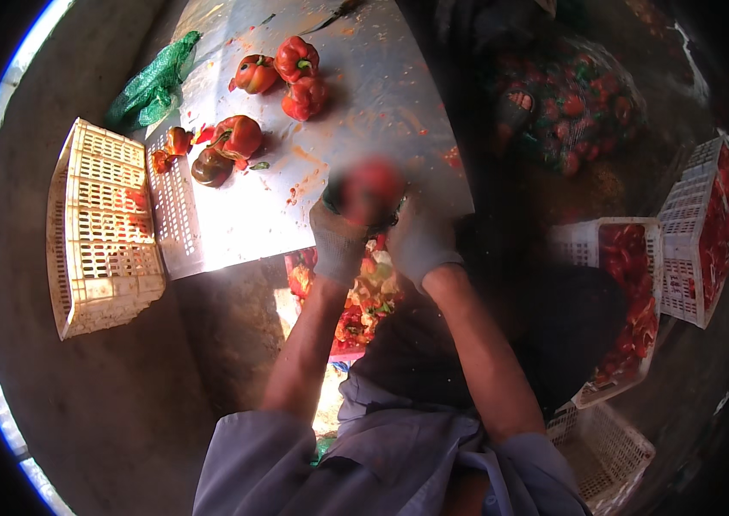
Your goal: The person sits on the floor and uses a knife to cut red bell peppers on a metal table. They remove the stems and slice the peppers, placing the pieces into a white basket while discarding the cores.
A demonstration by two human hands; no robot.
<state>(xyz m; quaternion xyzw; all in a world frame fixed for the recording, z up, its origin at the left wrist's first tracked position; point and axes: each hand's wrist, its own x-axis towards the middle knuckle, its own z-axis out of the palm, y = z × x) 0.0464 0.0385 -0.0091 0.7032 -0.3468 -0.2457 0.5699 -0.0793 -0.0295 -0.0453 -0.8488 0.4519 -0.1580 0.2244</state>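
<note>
Both my hands wear light knit gloves and meet at the near edge of a metal table (pixel 390 116). My left hand (pixel 340 235) is closed around a red bell pepper (pixel 372 187), which looks blurred. My right hand (pixel 421 232) is at the pepper's right side, also blurred; whether it grips the pepper or a tool is unclear. Farther up the table lie several red peppers (pixel 296 58), and left of them a red pepper (pixel 240 137) touches a dark brownish one (pixel 212 168). Below my hands, a container holds pepper cores and scraps (pixel 364 316).
A white plastic crate (pixel 113 226) stands at the table's left, beside a perforated panel (pixel 174 193) and green netting (pixel 154 84). At right are crates of red pepper pieces (pixel 629 284), (pixel 719 232), an open crate (pixel 603 451), and a net sack of peppers (pixel 571 103) near a person's foot (pixel 516 103).
</note>
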